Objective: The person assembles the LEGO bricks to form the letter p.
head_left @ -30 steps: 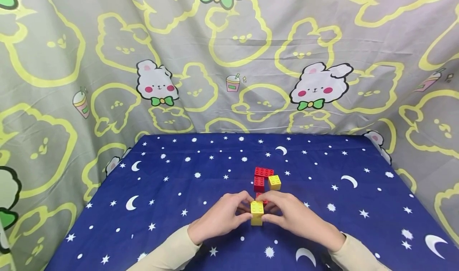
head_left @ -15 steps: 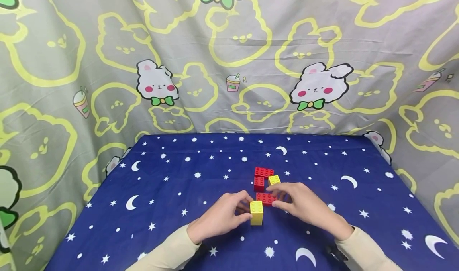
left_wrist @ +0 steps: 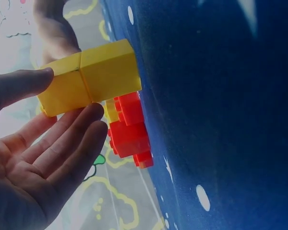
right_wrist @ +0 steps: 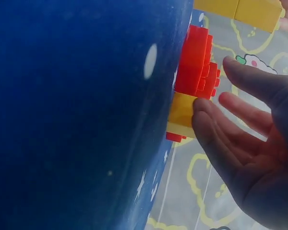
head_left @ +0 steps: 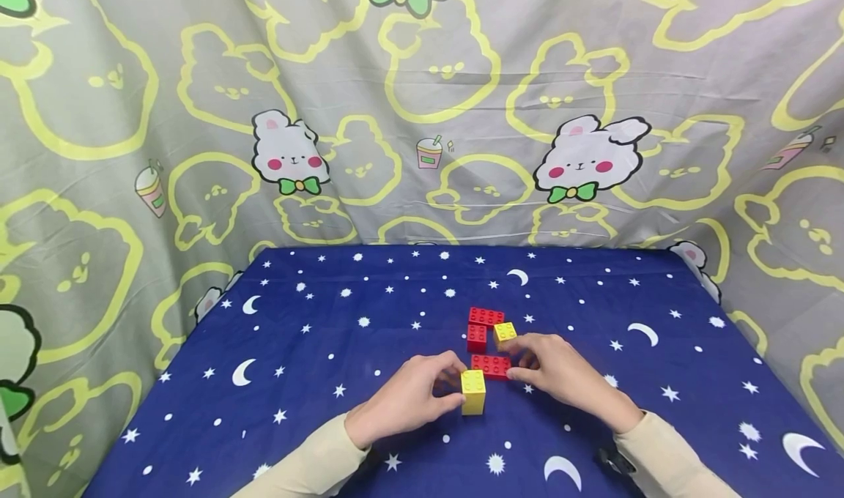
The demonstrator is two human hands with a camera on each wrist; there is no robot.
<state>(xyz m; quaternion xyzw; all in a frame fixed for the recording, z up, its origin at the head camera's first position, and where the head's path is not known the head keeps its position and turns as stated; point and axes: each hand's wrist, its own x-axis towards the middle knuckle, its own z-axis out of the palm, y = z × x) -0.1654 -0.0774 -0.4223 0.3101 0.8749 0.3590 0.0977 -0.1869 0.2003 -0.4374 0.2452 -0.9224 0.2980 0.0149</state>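
Beside a lone yellow brick [head_left: 504, 331], the right hand [head_left: 560, 370] is reaching, fingers released; the left hand [head_left: 410, 394] is pinching a yellow stack [head_left: 473, 394].

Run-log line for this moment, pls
left hand: holds yellow stack | right hand: at single yellow block | red blocks: three, on blue cloth

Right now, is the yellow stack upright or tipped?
Upright: the yellow stack stands on the cloth, studs facing up in the head view.
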